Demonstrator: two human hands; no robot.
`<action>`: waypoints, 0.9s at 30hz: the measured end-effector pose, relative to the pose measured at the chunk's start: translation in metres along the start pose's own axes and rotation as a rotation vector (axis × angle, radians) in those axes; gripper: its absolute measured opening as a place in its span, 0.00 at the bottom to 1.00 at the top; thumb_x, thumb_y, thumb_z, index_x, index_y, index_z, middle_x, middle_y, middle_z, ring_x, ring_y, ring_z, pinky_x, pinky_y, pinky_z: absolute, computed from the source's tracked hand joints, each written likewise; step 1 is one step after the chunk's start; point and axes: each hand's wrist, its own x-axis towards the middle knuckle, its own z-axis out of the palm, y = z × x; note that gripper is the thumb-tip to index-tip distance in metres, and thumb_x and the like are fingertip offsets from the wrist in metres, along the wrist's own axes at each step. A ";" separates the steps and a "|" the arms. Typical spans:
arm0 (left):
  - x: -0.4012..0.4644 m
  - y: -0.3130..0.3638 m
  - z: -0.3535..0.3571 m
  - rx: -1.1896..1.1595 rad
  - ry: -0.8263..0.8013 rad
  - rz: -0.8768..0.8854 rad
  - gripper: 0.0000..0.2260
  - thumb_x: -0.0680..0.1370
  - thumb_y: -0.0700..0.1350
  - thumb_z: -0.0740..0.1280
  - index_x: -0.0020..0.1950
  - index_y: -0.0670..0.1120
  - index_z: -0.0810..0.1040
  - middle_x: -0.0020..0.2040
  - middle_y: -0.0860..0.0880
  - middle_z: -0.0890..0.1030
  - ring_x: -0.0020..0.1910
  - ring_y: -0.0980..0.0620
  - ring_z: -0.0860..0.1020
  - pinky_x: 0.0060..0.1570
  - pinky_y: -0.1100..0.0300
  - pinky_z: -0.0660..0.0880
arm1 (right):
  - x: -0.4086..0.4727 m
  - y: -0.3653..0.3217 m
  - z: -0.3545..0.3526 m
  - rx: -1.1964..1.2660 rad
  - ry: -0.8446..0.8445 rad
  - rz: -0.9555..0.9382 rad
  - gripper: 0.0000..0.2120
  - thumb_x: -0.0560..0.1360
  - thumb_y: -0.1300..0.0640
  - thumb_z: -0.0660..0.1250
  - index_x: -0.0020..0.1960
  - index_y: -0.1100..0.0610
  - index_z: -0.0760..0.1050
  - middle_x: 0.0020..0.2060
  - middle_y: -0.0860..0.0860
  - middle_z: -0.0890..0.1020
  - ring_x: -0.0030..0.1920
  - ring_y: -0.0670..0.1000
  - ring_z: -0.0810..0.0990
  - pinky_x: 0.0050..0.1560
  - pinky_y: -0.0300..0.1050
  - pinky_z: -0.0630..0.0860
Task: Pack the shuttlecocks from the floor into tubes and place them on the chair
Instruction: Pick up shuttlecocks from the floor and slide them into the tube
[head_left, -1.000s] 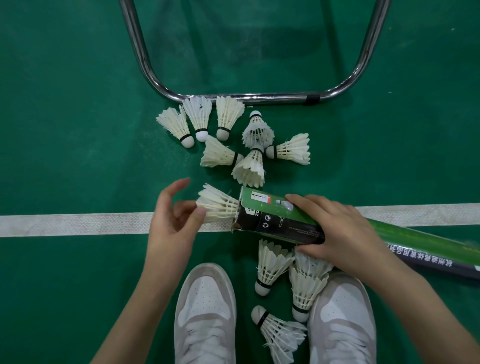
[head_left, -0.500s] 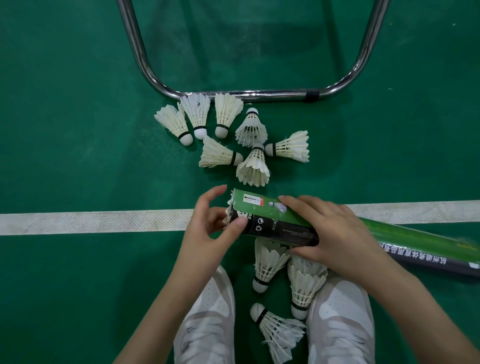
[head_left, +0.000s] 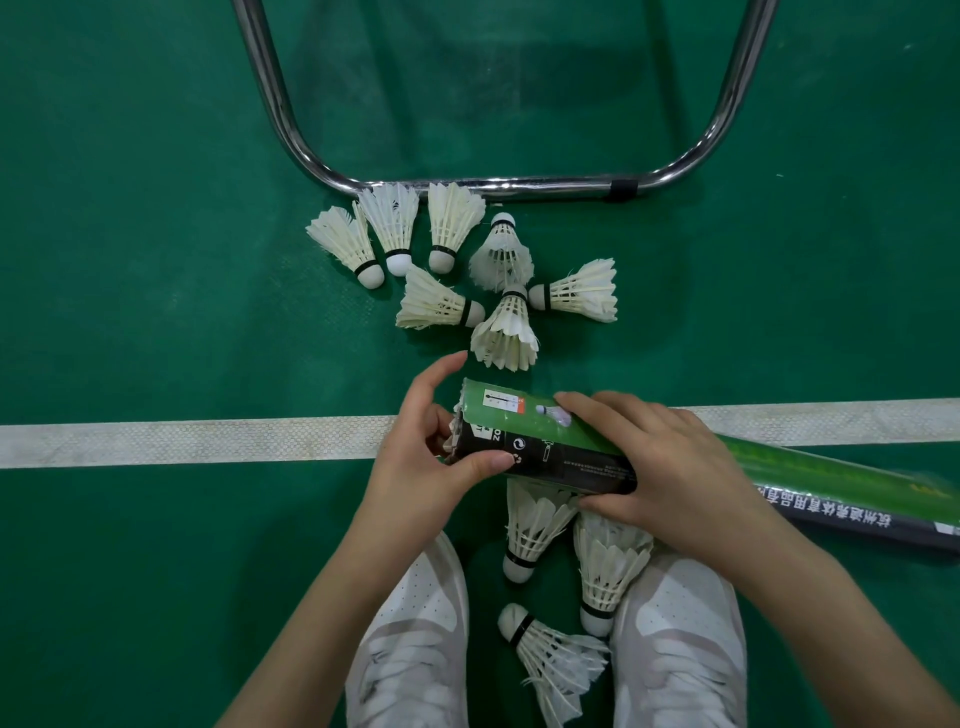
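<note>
A chrome chair frame (head_left: 498, 183) is seen on the green floor beyond the tube (head_left: 571, 447), which is laid across the white line (head_left: 182, 441). The tube is gripped by the right hand (head_left: 660, 467); its open end, with feathers protruding, is pinched by the left hand (head_left: 431, 457). Seven shuttlecocks (head_left: 504, 332) are scattered beyond the tube, three (head_left: 535, 519) nearer.

- We see a chair frame (head_left: 498, 183) of polished metal tube, glossy, with a black band of matt tape (head_left: 623, 188) around it.
- We see a floor (head_left: 130, 260) of matt green matting with a fine rough grain.
- We see a white line (head_left: 182, 441) with a woven, pebbled texture, scuffed.
- We see shuttlecocks (head_left: 506, 332) of off-white feathers, with smooth white tips.
- We see a tube (head_left: 545, 447) that looks like printed card, with a slight sheen.
- We see pale shoes (head_left: 410, 649) of smooth, perforated material.
</note>
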 end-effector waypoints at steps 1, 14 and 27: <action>0.000 0.001 0.000 -0.003 -0.005 -0.004 0.36 0.68 0.38 0.76 0.64 0.68 0.65 0.42 0.37 0.77 0.46 0.42 0.78 0.52 0.53 0.76 | 0.000 0.000 0.000 0.001 0.002 -0.003 0.42 0.61 0.43 0.75 0.71 0.44 0.60 0.60 0.49 0.75 0.56 0.53 0.75 0.54 0.50 0.70; -0.002 0.000 -0.003 -0.056 -0.131 -0.009 0.34 0.73 0.33 0.70 0.64 0.68 0.63 0.48 0.55 0.83 0.49 0.59 0.81 0.53 0.65 0.76 | 0.001 0.000 0.003 -0.007 0.040 -0.036 0.43 0.60 0.44 0.76 0.70 0.46 0.61 0.59 0.50 0.76 0.54 0.54 0.77 0.53 0.51 0.71; -0.007 0.006 0.005 -0.005 -0.132 0.017 0.41 0.68 0.45 0.76 0.70 0.69 0.57 0.58 0.67 0.75 0.57 0.66 0.76 0.57 0.70 0.73 | 0.003 -0.002 0.006 -0.067 0.102 -0.063 0.43 0.57 0.45 0.77 0.69 0.47 0.63 0.55 0.50 0.78 0.49 0.53 0.79 0.48 0.49 0.74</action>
